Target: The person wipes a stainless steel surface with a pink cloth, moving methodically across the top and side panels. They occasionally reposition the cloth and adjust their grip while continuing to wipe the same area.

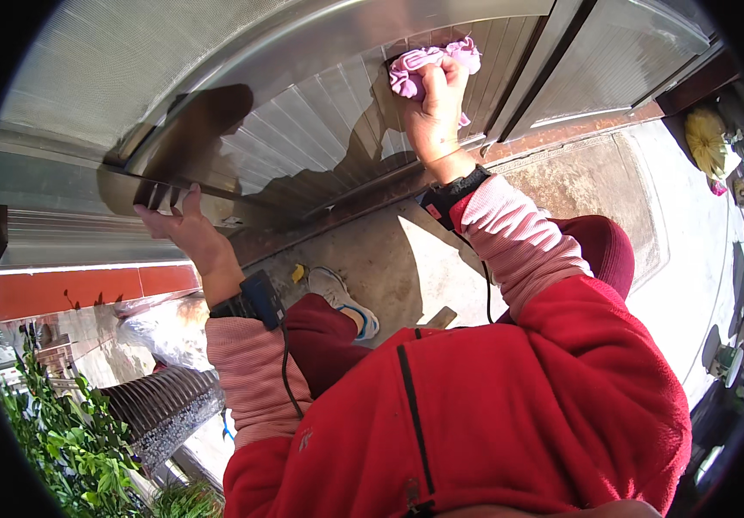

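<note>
My right hand [438, 107] grips a crumpled pink cloth [435, 65] and presses it against the ribbed lower panel of a metal door [320, 116]. Farther left, my left hand [181, 220] has its fingers spread at the edge of the door frame [106, 178], with nothing held in it. Whether all its fingertips touch the metal is hard to tell. Dark shadows of my head and arms fall across the panel. A mesh screen [119, 65] fills the part of the door at the upper left.
A doormat [579, 181] lies on the concrete at the right. At lower left are leafy plants [87, 440], a ribbed dark cylindrical object [164, 401] and a clear plastic bag [174, 330]. A yellow bag [705, 139] is at far right. My shoe [330, 288] rests near the door sill.
</note>
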A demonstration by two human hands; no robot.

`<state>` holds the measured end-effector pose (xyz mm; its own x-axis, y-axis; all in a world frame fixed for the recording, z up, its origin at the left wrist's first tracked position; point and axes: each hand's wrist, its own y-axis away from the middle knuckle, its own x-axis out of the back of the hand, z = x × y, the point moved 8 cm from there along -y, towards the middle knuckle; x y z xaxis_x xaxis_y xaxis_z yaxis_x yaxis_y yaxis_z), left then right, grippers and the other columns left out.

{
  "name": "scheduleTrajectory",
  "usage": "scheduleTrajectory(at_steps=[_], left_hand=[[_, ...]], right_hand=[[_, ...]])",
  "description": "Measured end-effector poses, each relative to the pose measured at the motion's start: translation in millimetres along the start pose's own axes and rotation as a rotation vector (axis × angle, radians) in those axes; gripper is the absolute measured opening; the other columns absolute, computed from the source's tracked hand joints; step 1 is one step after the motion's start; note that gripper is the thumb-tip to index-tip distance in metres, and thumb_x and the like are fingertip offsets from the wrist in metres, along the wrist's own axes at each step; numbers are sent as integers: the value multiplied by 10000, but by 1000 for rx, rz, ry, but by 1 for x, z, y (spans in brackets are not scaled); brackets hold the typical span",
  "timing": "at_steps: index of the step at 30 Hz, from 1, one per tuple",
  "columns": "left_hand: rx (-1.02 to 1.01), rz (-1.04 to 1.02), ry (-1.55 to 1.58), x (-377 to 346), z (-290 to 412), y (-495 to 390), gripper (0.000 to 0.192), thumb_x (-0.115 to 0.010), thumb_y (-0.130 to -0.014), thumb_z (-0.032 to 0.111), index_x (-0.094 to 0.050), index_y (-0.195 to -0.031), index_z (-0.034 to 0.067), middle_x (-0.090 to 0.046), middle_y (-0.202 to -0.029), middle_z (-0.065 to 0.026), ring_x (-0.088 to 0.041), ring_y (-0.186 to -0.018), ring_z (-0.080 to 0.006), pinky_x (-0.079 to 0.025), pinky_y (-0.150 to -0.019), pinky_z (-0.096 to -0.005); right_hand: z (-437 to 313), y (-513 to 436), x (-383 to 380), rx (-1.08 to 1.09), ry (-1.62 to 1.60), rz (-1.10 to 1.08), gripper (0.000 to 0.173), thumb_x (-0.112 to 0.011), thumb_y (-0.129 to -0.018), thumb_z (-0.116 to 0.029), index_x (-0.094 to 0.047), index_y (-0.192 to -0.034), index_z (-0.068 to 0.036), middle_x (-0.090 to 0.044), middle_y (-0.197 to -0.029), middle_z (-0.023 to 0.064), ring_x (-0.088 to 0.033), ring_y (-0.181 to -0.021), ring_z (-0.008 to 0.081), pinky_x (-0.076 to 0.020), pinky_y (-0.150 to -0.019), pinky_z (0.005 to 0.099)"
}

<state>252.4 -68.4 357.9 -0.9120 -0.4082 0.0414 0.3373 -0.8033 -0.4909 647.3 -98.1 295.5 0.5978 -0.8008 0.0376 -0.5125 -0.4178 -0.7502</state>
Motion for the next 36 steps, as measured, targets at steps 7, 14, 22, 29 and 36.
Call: scheduleTrajectory(at_steps=[7, 14, 22, 29, 36], left_hand=[[-46, 9, -144, -3, 6, 3, 748, -690, -791, -4, -318, -1439, 40, -400, -1347, -142, -455, -1209, -267, -330, -1100, -424], [-66, -49, -184, -18, 8, 3, 562, -631, -798, -58, -427, -1302, 85, -482, -1257, -97, -464, -1166, -222, -348, -1053, -396], [-103, -1, -211, -14, 11, 5, 585, -616, -819, -73, -398, -1349, 45, -473, -1271, -114, -477, -1171, -222, -404, -1040, -361], [34, 151, -119, 6, -14, -1, 897, -736, -786, 24, -193, -1497, -27, -257, -1423, -200, -433, -1247, -294, -358, -1113, -388], [29, 118, -188, 13, -20, -7, 974, -726, -782, -50, -97, -1525, -44, -163, -1435, -205, -387, -1296, -280, -380, -1106, -368]], right_hand=[[150, 132, -11, -484, -203, -42, 321, -593, -686, 132, -589, -945, -57, -544, -971, 138, -544, -870, 299, -470, -774, 357], [277, 254, 16, -1379, -19, -115, 199, -597, -839, -21, -616, -1032, -66, -644, -885, 127, -650, -821, 215, -533, -655, 347], [366, 272, -27, -1445, -144, -452, 93, -591, -882, -28, -646, -922, -91, -677, -874, 68, -667, -805, 215, -527, -652, 343], [173, 132, -33, -1481, -900, 115, 273, -522, -781, 219, -580, -882, -28, -564, -747, 91, -560, -573, 222, -428, -460, 304], [-15, 10, -17, -640, -650, -108, 472, -632, -800, 115, -545, -1224, -72, -567, -1039, 113, -628, -758, 216, -541, -579, 293]])
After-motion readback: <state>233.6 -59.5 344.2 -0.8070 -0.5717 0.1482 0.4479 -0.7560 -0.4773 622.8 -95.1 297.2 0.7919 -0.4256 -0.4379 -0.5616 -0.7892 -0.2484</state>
